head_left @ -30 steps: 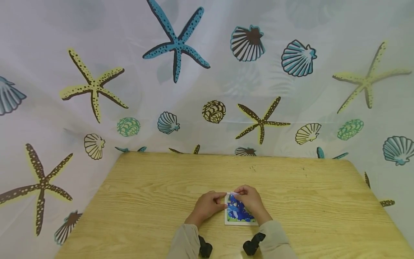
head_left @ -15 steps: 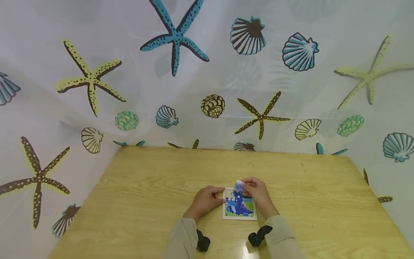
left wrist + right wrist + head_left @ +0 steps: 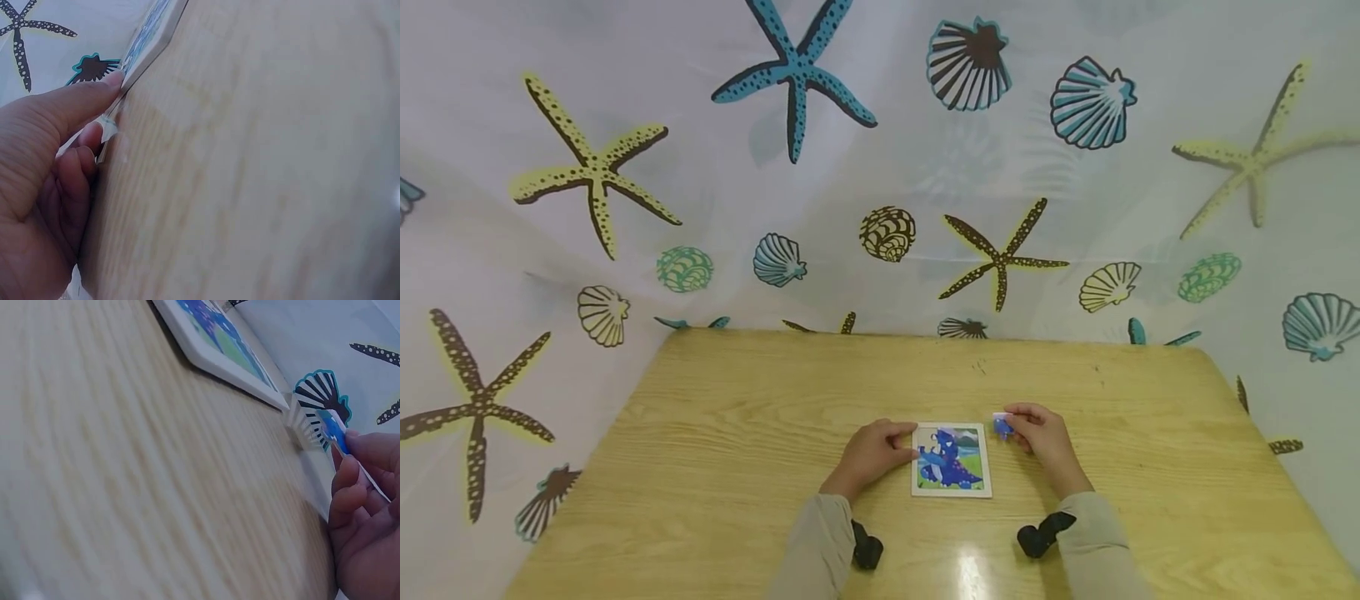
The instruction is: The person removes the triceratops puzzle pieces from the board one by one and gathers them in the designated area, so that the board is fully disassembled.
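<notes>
A square jigsaw puzzle with a blue dinosaur picture and a pale border lies on the wooden table. Its upper-left part shows a bare, pale patch. My left hand holds the tray by its left edge, index finger at the upper-left corner and thumb lower down. In the left wrist view the thumb meets the tray's rim. Off the puzzle's upper-right corner, my right hand pinches a blue puzzle piece between thumb and fingers. The right wrist view shows this piece tilted, its white edge visible.
The wooden table runs back to a white curtain printed with starfish and shells, which also hangs at both sides. Black wrist cameras sit at both sleeves.
My right hand has lifted the blue piece from the puzzle's top and carried it right, beyond the tray. The left hand stays at the left edge. The head view has tilted slightly down.
</notes>
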Available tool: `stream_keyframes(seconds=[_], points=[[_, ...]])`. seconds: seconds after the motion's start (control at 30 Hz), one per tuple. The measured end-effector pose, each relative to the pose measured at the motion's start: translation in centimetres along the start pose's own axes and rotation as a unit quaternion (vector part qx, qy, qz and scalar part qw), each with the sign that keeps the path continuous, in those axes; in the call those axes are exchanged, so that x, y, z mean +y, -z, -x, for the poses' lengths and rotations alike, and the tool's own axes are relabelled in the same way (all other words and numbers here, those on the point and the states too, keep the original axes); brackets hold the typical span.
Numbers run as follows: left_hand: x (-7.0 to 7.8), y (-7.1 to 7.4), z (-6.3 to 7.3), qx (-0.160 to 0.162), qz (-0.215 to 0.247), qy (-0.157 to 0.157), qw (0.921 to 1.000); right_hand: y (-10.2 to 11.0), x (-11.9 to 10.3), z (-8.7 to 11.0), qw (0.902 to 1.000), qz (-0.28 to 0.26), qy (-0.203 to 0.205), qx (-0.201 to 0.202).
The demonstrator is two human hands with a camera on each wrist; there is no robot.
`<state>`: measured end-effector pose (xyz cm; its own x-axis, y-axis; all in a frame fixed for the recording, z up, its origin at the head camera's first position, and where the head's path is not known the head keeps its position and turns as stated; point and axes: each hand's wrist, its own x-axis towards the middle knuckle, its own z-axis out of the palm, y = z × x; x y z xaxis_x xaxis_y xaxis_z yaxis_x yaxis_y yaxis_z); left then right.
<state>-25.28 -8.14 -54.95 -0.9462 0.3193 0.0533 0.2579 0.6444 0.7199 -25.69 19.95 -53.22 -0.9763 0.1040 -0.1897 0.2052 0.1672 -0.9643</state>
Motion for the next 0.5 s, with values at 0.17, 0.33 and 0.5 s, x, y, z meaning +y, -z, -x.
stream_keyframes(seconds=[0.17, 0.33, 0.5], points=[[0.0, 0.1, 0.0, 0.003, 0.009, 0.002, 1.0, 0.8, 0.1, 0.0, 0.9996, 0.023, 0.018, 0.004], [0.0, 0.0, -0.1, 0.001, 0.008, 0.007, 0.9999, 1.3, 0.6, -0.1, 0.9955, 0.082, 0.041, 0.024], [0.0, -0.1, 0.0, -0.002, 0.012, 0.012, 0.9999, 1.5, 1.2, -0.2, 0.9878, 0.14, 0.059, 0.035]])
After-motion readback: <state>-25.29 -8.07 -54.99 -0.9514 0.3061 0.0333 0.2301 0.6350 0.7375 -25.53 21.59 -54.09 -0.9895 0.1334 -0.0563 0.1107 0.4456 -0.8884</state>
